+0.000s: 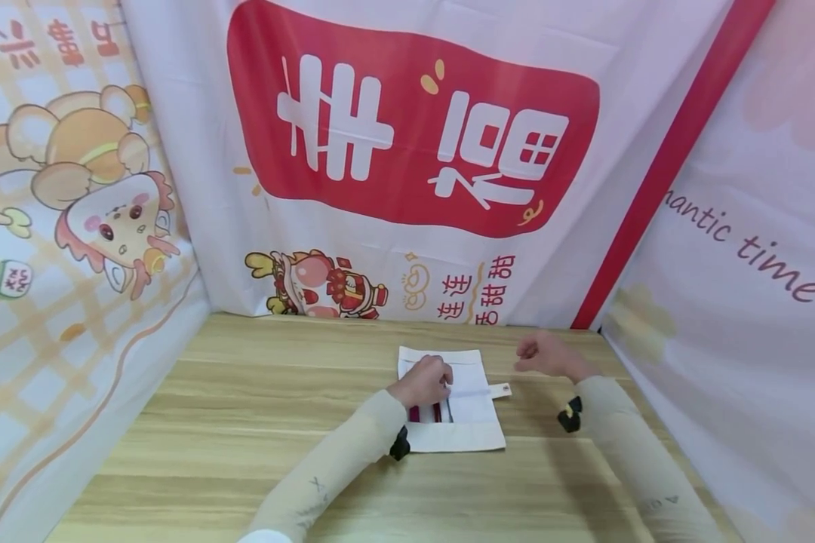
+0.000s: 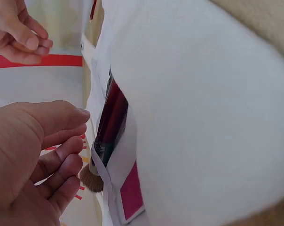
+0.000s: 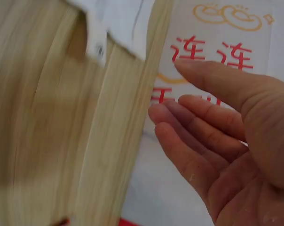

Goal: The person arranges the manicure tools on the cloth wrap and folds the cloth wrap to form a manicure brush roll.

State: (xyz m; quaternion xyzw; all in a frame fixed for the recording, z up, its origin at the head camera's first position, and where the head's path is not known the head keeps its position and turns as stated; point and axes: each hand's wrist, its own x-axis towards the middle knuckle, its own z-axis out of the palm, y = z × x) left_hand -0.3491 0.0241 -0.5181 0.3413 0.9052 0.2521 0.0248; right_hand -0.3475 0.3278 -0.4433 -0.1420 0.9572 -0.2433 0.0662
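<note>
Lying brush pouch (image 1: 458, 437), head view: white fabric, opened flat on the wood-grain table (image 1: 244, 422), its snap tab (image 1: 499, 390) sticking out to the right
Left hand (image 1: 423, 380): over the pouch's left part, fingers bent
Right hand (image 1: 550, 354): above the table, right of the pouch and apart from it
Makeup brush (image 2: 112, 113), left wrist view: dark red handle, brown bristles, tucked in the pouch near a magenta panel (image 2: 131, 195)
Left fingers: loosely curled, holding nothing, just beside the pouch; whether they touch the fabric, cannot tell
Right fingers, right wrist view: relaxed and empty, thumb spread away from them, before the white cloth backdrop (image 3: 146, 188) with red characters
</note>
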